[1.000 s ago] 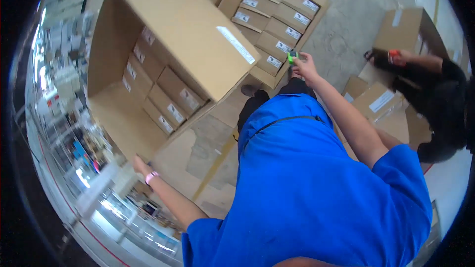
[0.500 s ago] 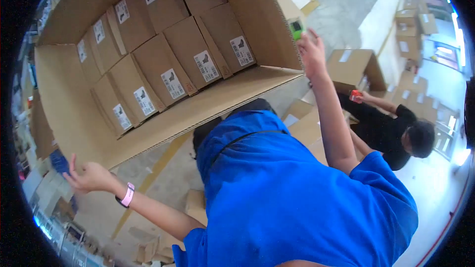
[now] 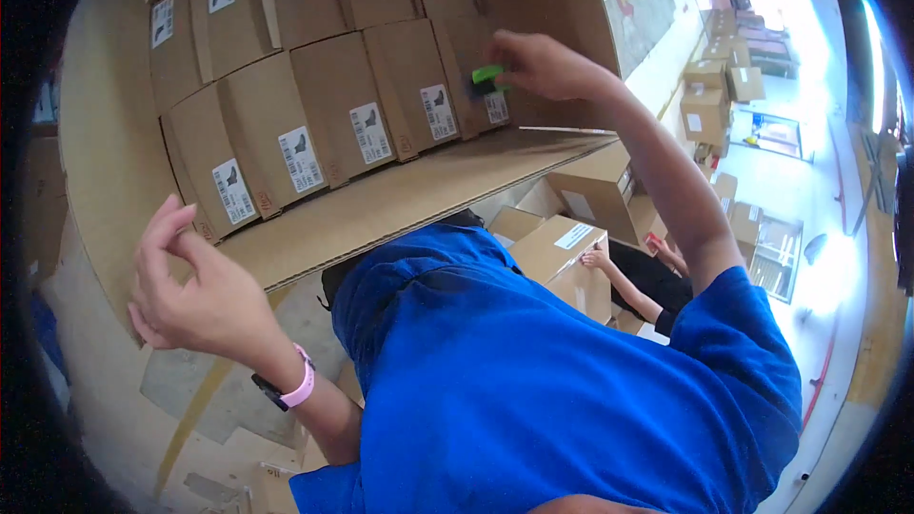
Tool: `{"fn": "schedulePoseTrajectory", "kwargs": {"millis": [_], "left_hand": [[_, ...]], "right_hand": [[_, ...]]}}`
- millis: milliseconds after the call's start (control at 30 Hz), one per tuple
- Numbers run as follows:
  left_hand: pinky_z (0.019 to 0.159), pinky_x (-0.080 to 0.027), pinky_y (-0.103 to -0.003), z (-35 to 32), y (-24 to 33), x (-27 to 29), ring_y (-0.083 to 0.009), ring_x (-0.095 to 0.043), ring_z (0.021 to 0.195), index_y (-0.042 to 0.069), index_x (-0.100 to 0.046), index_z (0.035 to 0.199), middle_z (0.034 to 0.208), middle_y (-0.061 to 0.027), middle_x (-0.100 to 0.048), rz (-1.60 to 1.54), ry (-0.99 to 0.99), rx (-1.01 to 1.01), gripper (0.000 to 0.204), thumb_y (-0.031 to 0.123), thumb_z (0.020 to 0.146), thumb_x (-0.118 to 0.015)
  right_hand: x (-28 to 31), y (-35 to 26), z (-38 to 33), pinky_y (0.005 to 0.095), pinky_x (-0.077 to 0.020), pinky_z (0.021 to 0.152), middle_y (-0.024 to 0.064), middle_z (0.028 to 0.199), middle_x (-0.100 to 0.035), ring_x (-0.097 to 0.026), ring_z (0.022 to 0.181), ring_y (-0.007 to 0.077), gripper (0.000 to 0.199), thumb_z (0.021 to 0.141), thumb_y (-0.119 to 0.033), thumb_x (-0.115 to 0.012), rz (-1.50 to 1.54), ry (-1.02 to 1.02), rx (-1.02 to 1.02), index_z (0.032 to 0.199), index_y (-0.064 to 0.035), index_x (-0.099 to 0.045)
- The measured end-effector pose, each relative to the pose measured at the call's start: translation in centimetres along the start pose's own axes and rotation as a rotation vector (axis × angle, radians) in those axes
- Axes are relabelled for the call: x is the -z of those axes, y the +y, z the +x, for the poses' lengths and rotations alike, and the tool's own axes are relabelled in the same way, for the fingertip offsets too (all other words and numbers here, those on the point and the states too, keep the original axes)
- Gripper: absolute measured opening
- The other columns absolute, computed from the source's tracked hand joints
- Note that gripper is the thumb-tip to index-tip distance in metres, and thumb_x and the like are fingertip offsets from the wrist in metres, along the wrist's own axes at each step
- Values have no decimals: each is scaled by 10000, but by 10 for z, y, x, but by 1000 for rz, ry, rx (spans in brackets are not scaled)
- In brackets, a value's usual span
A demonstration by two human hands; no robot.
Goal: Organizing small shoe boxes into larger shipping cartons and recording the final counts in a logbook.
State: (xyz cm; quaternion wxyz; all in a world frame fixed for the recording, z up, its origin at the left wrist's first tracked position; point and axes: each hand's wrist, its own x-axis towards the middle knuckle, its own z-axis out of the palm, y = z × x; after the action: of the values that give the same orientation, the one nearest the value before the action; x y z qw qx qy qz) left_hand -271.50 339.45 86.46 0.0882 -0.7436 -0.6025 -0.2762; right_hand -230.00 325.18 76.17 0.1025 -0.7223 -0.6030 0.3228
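A large open carton (image 3: 409, 184) fills the upper part of the view. Inside it, brown shoe boxes (image 3: 328, 86) stand in two rows, each with a white label bearing a boot picture. My right hand (image 3: 545, 67) reaches into the carton at its right side. Its fingers are closed on a small green-and-black object (image 3: 487, 81), held over the front row's rightmost box and partly covering its label. My left hand (image 3: 205, 303), with a pink-banded watch (image 3: 297, 383) on the wrist, is at the carton's front left corner. Its fingers are loosely bent and apart, holding nothing.
Right of me a co-worker's hand (image 3: 596, 257) rests on a taped carton (image 3: 562, 243); their other hand (image 3: 664, 249) holds something red. More cartons (image 3: 706, 114) stand farther right. A yellow line (image 3: 195, 414) runs along the floor at lower left.
My right hand has moved from outside the carton's right edge into it, over the boxes, with the green-and-black object. My left hand has come nearer the carton's front corner. The view has shifted.
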Motion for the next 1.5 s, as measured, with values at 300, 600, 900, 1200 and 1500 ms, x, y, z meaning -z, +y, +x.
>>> {"fn": "schedulePoseTrajectory", "kwargs": {"millis": [300,600,900,1200,1500], "left_hand": [[1062,-321,-421,1,-5,8,-118,-675,957,263,-716,867,1039,151,-772,-17,-25,-25,174,110,935,-671],[1066,-318,-440,2,7,7,-124,-681,982,231,-697,858,1039,123,-769,-5,-99,40,198,49,920,-650],[1080,-310,-442,14,-21,57,-133,-687,977,226,-690,862,1058,99,-763,31,-140,81,174,65,919,-656],[1089,-314,-434,42,-27,83,-142,-692,964,188,-715,929,1039,73,-770,-26,-74,178,182,42,930,-607],[1130,-295,-462,101,-22,137,-171,-694,965,187,-729,939,988,40,-773,-23,-71,260,199,70,945,-568]], "right_hand": [[-69,68,61,470,-557,846,179,1053,-728,-700,989,392,329,903,-44,-625,-272,-353,-17,1230,-78,-603],[-29,26,99,546,-574,796,196,1040,-730,-712,1000,413,354,951,-117,-563,-505,-335,101,1300,-60,-567],[-38,-106,111,506,-533,819,177,1010,-723,-700,965,382,319,882,-109,-690,-243,-568,227,1181,-61,-590],[-54,-179,152,454,-526,833,139,1051,-703,-682,980,329,318,916,-170,-725,175,-677,357,1190,-85,-588],[-19,-304,204,439,-555,828,119,1103,-696,-684,979,231,349,937,-145,-708,242,-559,463,1235,-46,-557]]}}
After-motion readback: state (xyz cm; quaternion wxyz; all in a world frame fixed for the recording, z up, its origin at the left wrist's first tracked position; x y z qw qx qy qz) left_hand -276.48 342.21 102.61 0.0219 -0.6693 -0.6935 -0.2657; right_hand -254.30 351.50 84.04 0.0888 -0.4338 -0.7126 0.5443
